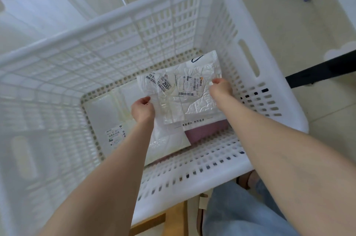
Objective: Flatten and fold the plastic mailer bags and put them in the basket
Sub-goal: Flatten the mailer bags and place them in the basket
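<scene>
The white plastic basket (pixel 248 29) looks smooth and perforated, the mailer bag (pixel 192 99) crinkled, glossy plastic with paper labels (pixel 187 86), the floor (pixel 289 23) glossy tile.

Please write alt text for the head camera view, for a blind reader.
Two hands hold a crumpled white mailer bag with labels inside a white plastic basket, the left hand and right hand each pinching an edge. Other mailers, white and pink, lie beneath it.

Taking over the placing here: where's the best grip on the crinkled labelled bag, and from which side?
Probably best to pinch the bag at its two opposite side edges, where the left hand and right hand hold it; that keeps the thin sheet spread. Come from above, since the basket walls enclose it.
</scene>
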Tool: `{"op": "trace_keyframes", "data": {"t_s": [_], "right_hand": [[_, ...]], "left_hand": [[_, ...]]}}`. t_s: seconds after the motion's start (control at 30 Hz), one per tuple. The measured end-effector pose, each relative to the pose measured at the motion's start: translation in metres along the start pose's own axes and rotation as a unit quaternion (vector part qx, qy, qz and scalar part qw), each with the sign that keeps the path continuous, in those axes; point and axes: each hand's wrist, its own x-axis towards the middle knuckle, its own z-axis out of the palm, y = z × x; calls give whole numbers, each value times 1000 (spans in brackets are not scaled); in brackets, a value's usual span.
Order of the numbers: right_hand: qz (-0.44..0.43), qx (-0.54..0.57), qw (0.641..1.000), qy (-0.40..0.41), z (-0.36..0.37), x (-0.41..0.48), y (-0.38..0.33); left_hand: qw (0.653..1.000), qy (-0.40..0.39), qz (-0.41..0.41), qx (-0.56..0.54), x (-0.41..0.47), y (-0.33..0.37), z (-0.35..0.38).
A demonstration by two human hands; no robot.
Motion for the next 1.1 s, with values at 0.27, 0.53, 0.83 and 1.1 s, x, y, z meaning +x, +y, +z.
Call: {"op": "trace_keyframes", "data": {"t_s": [0.27, 0.53, 0.83, 1.1], "right_hand": [[-52, -32, 996, -58, 20, 27, -9], [-68, -46, 992, -91, 28, 36, -23], [-53, -94, 988, -106, 31, 32, -13], [-70, -248, 965, -51, 18, -12, -6]], "left_hand": [[998, -60, 19, 13, 14, 8, 16], [993, -107, 25, 35, 30, 9, 18], [983, -161, 28, 85, 26, 9, 22], [924, -161, 148, 314, -10, 16, 18]]}}
